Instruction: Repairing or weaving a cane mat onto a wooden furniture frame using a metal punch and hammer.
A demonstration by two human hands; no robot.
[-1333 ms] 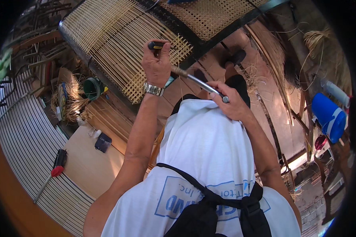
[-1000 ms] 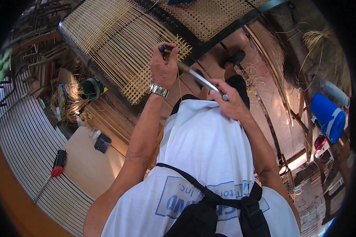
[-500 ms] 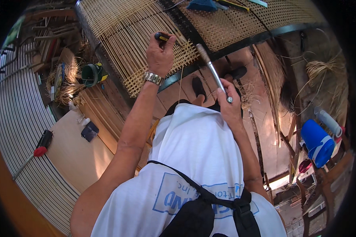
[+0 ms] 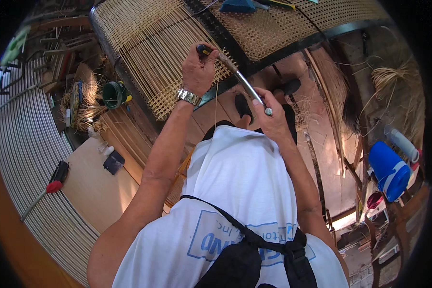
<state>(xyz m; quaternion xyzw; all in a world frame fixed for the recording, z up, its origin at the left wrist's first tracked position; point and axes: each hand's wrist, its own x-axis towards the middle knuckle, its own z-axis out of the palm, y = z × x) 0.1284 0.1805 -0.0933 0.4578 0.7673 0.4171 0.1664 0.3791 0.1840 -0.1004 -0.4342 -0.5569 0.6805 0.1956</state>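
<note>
A long metal rod tool (image 4: 240, 77) with a dark handle runs slantwise between my hands. My left hand (image 4: 197, 72), with a metal wristwatch, is closed around the handle end, over the edge of a woven cane panel (image 4: 149, 43) in a black frame (image 4: 293, 48). My right hand (image 4: 273, 120) pinches the rod's lower metal end close to my chest. The panel's left part is open straight strands, while its right part is a tight finished weave. My white shirt and black apron straps fill the lower middle.
A red-handled screwdriver (image 4: 55, 180) lies on slatted boards at left. A green roll (image 4: 113, 93) and a small dark box (image 4: 114, 162) sit by the panel's edge. A blue cylinder container (image 4: 389, 170) stands at right, and loose cane strands (image 4: 393, 81) are above it.
My left hand has moved the tool's handle from the open strands toward the black frame. The rod now tilts more steeply, and my right hand stays on its lower end.
</note>
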